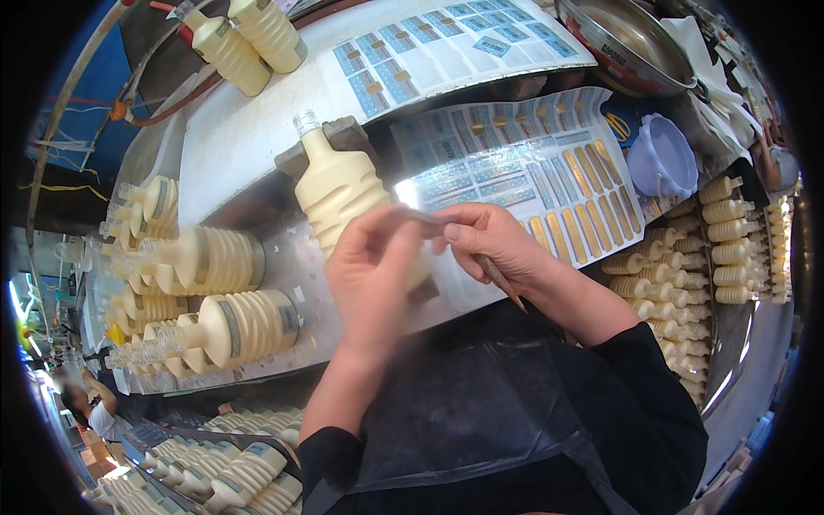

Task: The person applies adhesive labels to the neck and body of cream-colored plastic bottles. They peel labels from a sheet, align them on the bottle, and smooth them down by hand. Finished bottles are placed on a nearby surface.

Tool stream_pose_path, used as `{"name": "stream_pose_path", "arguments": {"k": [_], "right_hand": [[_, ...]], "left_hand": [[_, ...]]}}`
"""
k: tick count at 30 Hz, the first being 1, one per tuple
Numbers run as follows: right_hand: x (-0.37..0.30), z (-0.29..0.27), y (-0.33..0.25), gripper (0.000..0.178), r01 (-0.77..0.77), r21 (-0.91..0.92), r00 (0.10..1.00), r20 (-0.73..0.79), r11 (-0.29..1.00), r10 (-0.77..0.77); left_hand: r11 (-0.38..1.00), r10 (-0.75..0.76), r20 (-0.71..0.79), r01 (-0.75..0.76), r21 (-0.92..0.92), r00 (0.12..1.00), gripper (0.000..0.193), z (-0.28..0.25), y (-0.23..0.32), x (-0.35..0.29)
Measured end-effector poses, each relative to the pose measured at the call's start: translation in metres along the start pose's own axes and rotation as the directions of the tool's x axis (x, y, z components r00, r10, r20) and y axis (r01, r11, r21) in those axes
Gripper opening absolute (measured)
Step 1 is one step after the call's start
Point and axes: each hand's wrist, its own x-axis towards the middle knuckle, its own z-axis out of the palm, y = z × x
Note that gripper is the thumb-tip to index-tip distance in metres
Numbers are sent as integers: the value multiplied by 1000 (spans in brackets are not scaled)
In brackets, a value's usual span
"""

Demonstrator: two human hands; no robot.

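A cream bottle point(339, 184) with a ribbed body and a clear neck lies tilted, its shoulder on a dark block point(345, 136). Over its lower part my two hands meet. My left hand point(373, 266), somewhat blurred, has its fingers bent together at a small thin strip point(432, 218) that I cannot name. The right hand point(493, 236) pinches at the same strip with thumb and forefinger. A brown, pointed, stick-like tool point(505, 285) is gripped in that right hand, its tip sticking out below the palm. Part of the bottle is hidden behind my left hand.
Blue and gold label sheets point(515, 180) lie right of the bottle; another sheet point(455, 47) lies on the raised white board point(249, 146). Cream bottles point(245, 330) lie stacked at left, more on racks point(730, 253) at right. A lilac bucket point(661, 159) and metal basin point(631, 39) stand far right.
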Motion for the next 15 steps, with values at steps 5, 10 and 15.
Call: {"name": "stream_pose_path", "arguments": {"k": [5,10,15], "right_hand": [[18,-52,-55,23,100,-458,970,-155,883,-190],[20,-197,-196,26,172,-772,641,-384,612,-664],[17,-363,-314,25,-145,-855,443,-506,498,-740]], "left_hand": [[926,245,-40,-222,306,969,32,-17,-4,6],[607,420,0,-281,744,907,62,-47,-12,33],[832,139,-95,-65,550,986,92,-57,-16,47]]}}
